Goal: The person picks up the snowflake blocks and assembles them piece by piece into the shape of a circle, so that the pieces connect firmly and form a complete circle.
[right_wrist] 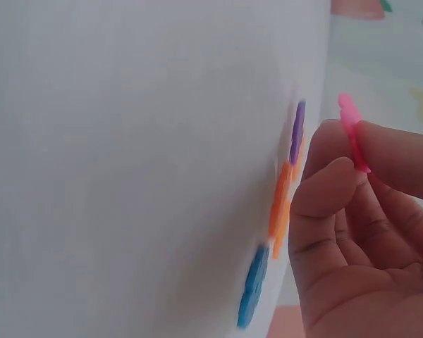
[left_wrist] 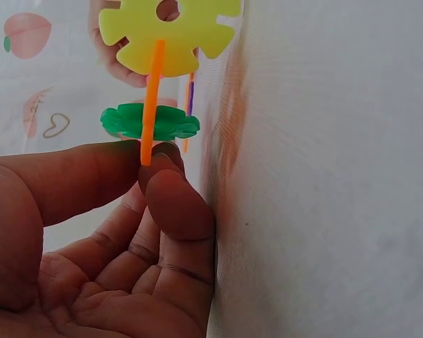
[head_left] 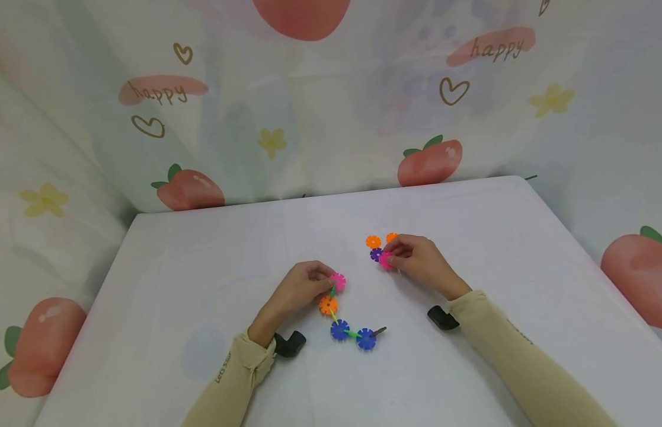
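Note:
My left hand (head_left: pixel 301 287) pinches one end of a chain of notched plastic snowflake discs, close over the table. From the fingertips the chain runs through a pink disc (head_left: pixel 338 281), a green one (left_wrist: pixel 120 121), an orange one (head_left: pixel 328 305), a yellow one (left_wrist: pixel 137 35) and two blue discs (head_left: pixel 339 330) joined by a green one. A brown disc (head_left: pixel 380 331), seen edge-on, ends it. Between thumb and finger, my right hand (head_left: pixel 421 261) holds a separate pink snowflake disc (right_wrist: pixel 352 130). Beside that hand lie a purple disc (head_left: pixel 376 255) and orange discs (head_left: pixel 373 242).
A white cloth covers the table (head_left: pixel 213 249). In the right wrist view a blue disc (right_wrist: pixel 252 287) also lies near the orange ones. Black wrist devices (head_left: pixel 290 344) sit on both wrists. A fruit-printed curtain (head_left: pixel 331 107) hangs behind the table.

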A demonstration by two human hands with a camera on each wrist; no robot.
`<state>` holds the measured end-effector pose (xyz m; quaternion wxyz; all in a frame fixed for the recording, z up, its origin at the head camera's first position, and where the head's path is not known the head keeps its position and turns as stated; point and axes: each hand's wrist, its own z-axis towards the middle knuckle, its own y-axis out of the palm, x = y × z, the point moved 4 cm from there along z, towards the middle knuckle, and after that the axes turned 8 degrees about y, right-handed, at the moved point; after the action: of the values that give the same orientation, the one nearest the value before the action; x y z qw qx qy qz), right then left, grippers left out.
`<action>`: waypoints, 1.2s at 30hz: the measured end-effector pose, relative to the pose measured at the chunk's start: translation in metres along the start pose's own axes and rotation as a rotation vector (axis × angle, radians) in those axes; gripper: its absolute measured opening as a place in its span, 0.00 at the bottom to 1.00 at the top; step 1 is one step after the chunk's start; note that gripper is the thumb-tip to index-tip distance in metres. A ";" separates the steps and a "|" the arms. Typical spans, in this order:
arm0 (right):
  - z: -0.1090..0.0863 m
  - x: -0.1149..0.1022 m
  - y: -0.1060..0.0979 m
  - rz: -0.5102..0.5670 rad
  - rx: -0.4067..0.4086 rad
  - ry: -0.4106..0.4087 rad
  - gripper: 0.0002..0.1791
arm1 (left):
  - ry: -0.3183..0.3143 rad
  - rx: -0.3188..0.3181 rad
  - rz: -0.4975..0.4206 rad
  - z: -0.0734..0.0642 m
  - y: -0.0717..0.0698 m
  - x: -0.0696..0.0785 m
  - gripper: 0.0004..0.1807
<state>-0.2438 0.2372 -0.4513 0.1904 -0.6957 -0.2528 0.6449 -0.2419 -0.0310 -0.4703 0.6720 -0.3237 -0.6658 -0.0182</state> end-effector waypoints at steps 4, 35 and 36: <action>-0.001 -0.007 0.011 0.042 -0.039 -0.019 0.07 | -0.010 -0.002 0.009 0.001 0.001 0.000 0.09; -0.007 -0.038 0.052 -0.003 -0.161 -0.220 0.09 | -0.020 0.005 -0.009 0.002 0.000 0.001 0.08; -0.008 -0.039 0.053 -0.013 -0.155 -0.246 0.09 | -0.016 0.006 -0.010 0.002 0.000 0.001 0.08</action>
<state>-0.2323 0.1721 -0.4499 0.1078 -0.6224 -0.3280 0.7024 -0.2436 -0.0293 -0.4692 0.6673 -0.3185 -0.6730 -0.0172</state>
